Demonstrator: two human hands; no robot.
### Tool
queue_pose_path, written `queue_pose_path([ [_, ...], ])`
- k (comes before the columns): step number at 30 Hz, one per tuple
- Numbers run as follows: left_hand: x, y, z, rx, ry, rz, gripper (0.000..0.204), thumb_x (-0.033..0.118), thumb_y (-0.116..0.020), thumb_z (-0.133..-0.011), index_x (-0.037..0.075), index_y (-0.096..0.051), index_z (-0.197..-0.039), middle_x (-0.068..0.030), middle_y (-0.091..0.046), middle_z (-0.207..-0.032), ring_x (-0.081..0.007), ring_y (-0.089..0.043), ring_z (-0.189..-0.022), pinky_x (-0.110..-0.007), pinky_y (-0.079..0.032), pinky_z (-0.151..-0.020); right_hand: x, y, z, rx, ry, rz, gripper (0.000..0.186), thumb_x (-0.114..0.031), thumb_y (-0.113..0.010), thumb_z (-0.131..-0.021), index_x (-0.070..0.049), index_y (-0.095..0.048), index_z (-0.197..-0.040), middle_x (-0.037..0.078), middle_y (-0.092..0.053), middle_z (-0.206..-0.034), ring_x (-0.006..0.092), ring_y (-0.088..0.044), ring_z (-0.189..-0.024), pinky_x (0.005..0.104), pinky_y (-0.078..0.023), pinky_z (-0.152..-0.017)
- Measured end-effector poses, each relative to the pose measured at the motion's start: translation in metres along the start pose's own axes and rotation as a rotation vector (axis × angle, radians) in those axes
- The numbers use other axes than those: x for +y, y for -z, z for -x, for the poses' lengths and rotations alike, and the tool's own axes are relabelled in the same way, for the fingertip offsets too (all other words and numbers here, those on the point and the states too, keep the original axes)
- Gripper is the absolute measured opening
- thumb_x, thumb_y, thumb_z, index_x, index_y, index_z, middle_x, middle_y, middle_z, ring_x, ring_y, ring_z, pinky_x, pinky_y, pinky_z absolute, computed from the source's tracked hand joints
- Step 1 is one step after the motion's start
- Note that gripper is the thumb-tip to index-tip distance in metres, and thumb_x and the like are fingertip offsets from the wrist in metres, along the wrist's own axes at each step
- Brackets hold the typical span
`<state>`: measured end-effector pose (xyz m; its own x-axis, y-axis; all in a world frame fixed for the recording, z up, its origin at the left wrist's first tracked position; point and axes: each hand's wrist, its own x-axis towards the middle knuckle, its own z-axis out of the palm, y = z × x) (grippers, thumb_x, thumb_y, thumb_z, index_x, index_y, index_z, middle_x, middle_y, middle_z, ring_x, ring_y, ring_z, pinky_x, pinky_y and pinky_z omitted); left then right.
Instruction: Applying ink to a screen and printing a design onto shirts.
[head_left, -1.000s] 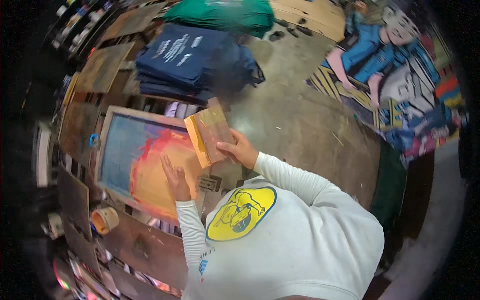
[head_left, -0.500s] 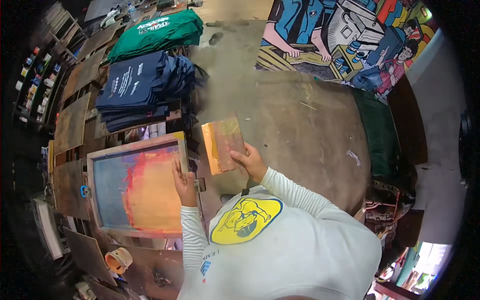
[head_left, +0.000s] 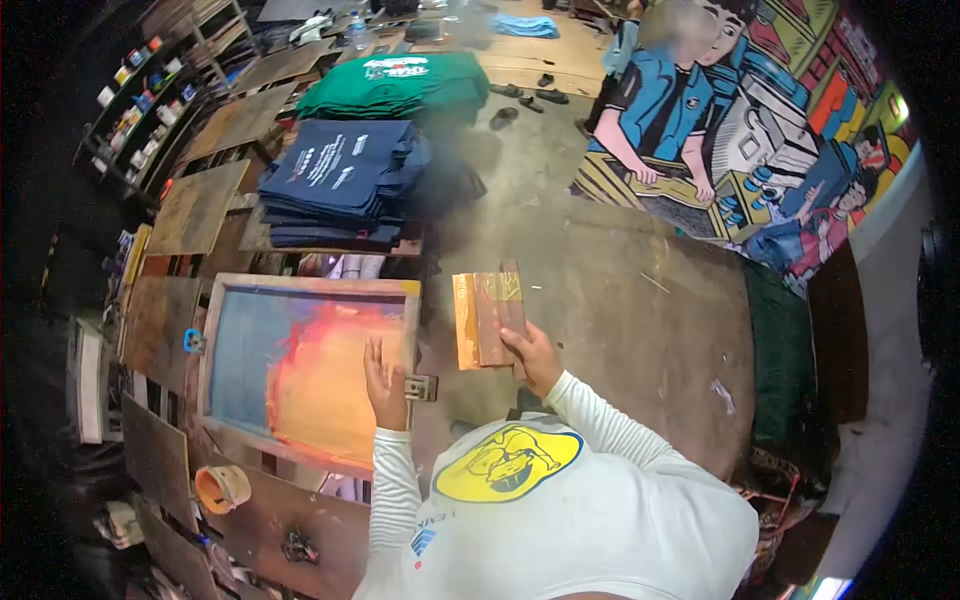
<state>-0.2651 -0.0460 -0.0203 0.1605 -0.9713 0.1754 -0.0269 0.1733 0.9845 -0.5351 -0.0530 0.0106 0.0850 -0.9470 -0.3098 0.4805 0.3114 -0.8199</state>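
The right hand [head_left: 540, 358] grips an orange-smeared board [head_left: 490, 320] beyond the right edge of the wooden frame [head_left: 300, 285]; the left hand [head_left: 386, 390] is open, nothing in it, near that edge. Orange ink [head_left: 340, 395] already covers much of the mesh — the blue-grey left end seems uncoated. Rightward, floor [head_left: 630, 310] gives elbow room; a navy cloth stack [head_left: 340, 175] crowds the far edge.

Left fingers [head_left: 374, 362] upright and outstretched, right fingers [head_left: 515, 341] curled in a grip, forearms [head_left: 394, 490] angled forward.
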Motion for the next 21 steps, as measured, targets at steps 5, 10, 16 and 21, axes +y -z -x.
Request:
queue_pose_path([
  [5, 0.002, 0.033, 0.014, 0.093, 0.066, -0.019, 0.076, 0.04, -0.058, -0.097, 0.002, -0.024, -0.153, -0.0181, -0.037, -0.153, -0.0255, -0.032, -0.144, -0.036, -0.027, -0.113, 0.024, -0.026, -0.013, -0.084, 0.069, 0.052, 0.038, -0.018, -0.062, -0.096, -0.001, -0.053, -0.129, 0.005, -0.064, -0.117, 0.0133, -0.065, -0.102, 0.0281, -0.054, -0.088],
  [10, 0.006, 0.049, 0.02, 0.167, 0.122, -0.006, 0.09, 0.053, -0.063, -0.091, 0.004, -0.023, -0.154, -0.0195, -0.035, -0.154, -0.03, -0.031, -0.144, -0.05, -0.021, -0.116, 0.022, -0.043, -0.028, -0.176, -0.082, 0.013, 0.037, -0.02, -0.062, -0.097, -0.002, -0.053, -0.128, 0.004, -0.064, -0.115, 0.0123, -0.065, -0.099, 0.0281, -0.054, -0.087],
  [16, 0.003, 0.043, 0.011, 0.26, 0.126, -0.059, 0.085, 0.053, -0.06, -0.093, 0.004, -0.024, -0.154, -0.0183, -0.039, -0.152, -0.0287, -0.034, -0.142, -0.046, -0.023, -0.116, 0.009, -0.057, -0.08, -0.255, -0.199, -0.065, 0.039, -0.022, -0.062, -0.098, -0.003, -0.053, -0.13, 0.005, -0.064, -0.116, 0.0153, -0.065, -0.099, 0.0329, -0.056, -0.085],
  [21, -0.004, 0.027, -0.013, 0.378, 0.136, 0.189, 0.081, 0.064, -0.038, -0.098, 0.007, -0.026, -0.154, -0.0173, -0.039, -0.153, -0.0262, -0.034, -0.143, -0.042, -0.024, -0.115, -0.012, -0.058, -0.138, -0.37, -0.334, -0.067, 0.038, -0.022, -0.06, -0.099, -0.005, -0.051, -0.132, 0.006, -0.064, -0.115, 0.0177, -0.066, -0.097, 0.0364, -0.059, -0.081],
])
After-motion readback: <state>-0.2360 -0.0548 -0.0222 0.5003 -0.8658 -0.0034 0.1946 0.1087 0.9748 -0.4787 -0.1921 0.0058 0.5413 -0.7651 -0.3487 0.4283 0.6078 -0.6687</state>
